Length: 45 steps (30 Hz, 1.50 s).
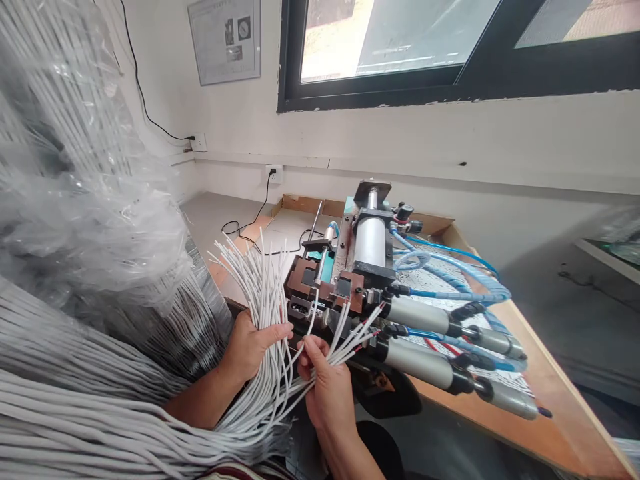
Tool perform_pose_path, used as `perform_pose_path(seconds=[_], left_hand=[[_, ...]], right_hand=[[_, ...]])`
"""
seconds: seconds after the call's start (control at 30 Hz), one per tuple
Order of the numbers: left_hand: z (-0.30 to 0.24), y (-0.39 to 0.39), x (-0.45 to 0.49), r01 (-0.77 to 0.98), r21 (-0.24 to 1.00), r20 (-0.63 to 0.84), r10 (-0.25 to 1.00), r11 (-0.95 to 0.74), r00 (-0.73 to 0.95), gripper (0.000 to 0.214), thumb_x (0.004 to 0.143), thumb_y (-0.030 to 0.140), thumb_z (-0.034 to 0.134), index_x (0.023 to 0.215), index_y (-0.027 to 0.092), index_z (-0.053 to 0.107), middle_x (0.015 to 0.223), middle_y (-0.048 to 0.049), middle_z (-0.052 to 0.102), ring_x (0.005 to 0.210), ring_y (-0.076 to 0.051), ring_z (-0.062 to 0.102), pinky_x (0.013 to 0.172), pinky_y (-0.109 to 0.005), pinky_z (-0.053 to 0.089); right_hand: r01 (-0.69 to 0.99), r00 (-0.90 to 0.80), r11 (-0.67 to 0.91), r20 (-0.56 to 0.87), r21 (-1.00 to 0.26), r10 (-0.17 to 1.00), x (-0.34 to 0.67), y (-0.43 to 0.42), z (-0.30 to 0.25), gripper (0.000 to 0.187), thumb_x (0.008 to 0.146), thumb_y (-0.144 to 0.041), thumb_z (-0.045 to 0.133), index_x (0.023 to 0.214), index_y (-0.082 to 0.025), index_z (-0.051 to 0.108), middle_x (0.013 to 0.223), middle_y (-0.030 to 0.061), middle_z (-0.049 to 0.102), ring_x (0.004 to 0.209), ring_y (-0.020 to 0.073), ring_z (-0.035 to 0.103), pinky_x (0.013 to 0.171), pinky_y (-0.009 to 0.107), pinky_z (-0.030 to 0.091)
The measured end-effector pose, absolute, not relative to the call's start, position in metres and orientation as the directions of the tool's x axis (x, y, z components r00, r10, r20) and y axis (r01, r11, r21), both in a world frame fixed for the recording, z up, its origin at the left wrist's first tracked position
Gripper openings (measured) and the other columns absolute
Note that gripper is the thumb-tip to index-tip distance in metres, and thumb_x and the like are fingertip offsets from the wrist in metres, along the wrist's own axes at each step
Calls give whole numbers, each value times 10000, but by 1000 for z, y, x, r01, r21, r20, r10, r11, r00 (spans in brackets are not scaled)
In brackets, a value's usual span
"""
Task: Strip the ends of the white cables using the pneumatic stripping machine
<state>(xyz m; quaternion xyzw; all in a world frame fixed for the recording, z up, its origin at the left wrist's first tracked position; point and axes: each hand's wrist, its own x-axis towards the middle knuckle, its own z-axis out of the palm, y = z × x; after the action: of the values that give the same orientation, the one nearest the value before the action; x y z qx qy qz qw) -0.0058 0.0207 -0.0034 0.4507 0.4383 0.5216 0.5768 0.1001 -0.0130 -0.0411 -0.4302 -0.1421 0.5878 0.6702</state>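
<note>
Grey cables (75,420) run from the left to the left hand (255,347), closed round a thick bunch. Beside it, the right hand (326,381) grips several, one reaching the machine (302,279): feeding seems underway, calling next for steady aim. Cylinders (419,362) crowd the right; the table's near edge (463,410) looks freer.

White cables (263,293) fan upward in two bunches.

Small workshop: machine (356,290) with metal cylinders (417,361) and blue hoses (445,294), wooden worktop (555,393), bulk pale cables (90,417).
</note>
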Motion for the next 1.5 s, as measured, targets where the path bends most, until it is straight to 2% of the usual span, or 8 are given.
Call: perform_pose_path(seconds=[0.23, 0.4, 0.6, 0.73, 0.9, 1.1, 1.23, 1.5], left_hand=[[4, 22, -3, -278, 957, -68, 996, 82, 61, 175, 576, 201, 702, 704, 137, 601, 605, 15, 608, 541, -134, 578, 566, -267, 479], [2, 22, -3, -273, 960, -46, 997, 61, 61, 176, 568, 183, 699, 698, 127, 594, 604, 18, 587, 526, -121, 554, 544, -258, 473], [0, 21, -4, -106, 994, 40, 998, -35, 50, 192, 548, 197, 710, 705, 130, 622, 645, -2, 615, 623, -153, 560, 641, -276, 446], [5, 16, -5, -23, 998, 55, 989, -52, 136, 140, 570, 201, 695, 676, 137, 629, 618, 0, 604, 602, -147, 543, 620, -267, 431], [4, 9, -7, -28, 999, -23, 959, 32, 282, 112, 602, 193, 662, 690, 130, 632, 588, -5, 590, 564, -150, 534, 572, -270, 434], [-8, 9, -13, -65, 998, -13, 989, 23, 148, 136, 608, 192, 676, 706, 125, 608, 625, 16, 569, 591, -121, 515, 592, -237, 425], [-12, 10, -15, -127, 990, -50, 992, 65, 118, 163, 623, 216, 676, 739, 132, 597, 634, 20, 576, 574, -123, 530, 575, -247, 440], [-11, 12, -16, -177, 978, -104, 992, 115, 70, 177, 603, 228, 701, 730, 141, 613, 593, 27, 602, 551, -129, 558, 565, -250, 451]], right_hand=[[-783, 177, -138, -430, -607, 885, 105, -3, -35, 211, 510, -225, 756, 577, -139, 576, 507, -47, 499, 409, 37, 348, 358, 151, 247], [-793, 147, -148, -421, -591, 895, 105, -1, -35, 205, 513, -227, 759, 556, -135, 581, 511, -35, 518, 416, 45, 356, 355, 164, 244], [-737, 16, -214, -333, -641, 943, 102, -10, -29, 200, 600, -312, 725, 703, -155, 655, 632, -9, 587, 581, 115, 503, 571, 239, 401], [-669, 116, -108, -246, -735, 962, 103, -13, -33, 202, 637, -349, 696, 588, -169, 620, 536, -35, 514, 540, 107, 452, 559, 240, 369], [-573, 161, -66, -191, -817, 968, 103, -14, -41, 232, 649, -351, 691, 768, -153, 666, 544, -33, 516, 475, 79, 373, 461, 216, 295], [-601, 289, -12, -231, -799, 929, 100, -19, -47, 219, 640, -345, 701, 687, -151, 612, 537, -34, 518, 473, 75, 406, 445, 200, 306], [-641, 291, -39, -291, -766, 911, 99, -22, -50, 222, 634, -327, 708, 717, -151, 600, 605, -21, 559, 473, 59, 420, 429, 177, 306], [-696, 275, -93, -384, -712, 881, 103, -25, -39, 238, 571, -301, 744, 645, -143, 582, 518, -53, 487, 414, 31, 342, 375, 146, 267]])
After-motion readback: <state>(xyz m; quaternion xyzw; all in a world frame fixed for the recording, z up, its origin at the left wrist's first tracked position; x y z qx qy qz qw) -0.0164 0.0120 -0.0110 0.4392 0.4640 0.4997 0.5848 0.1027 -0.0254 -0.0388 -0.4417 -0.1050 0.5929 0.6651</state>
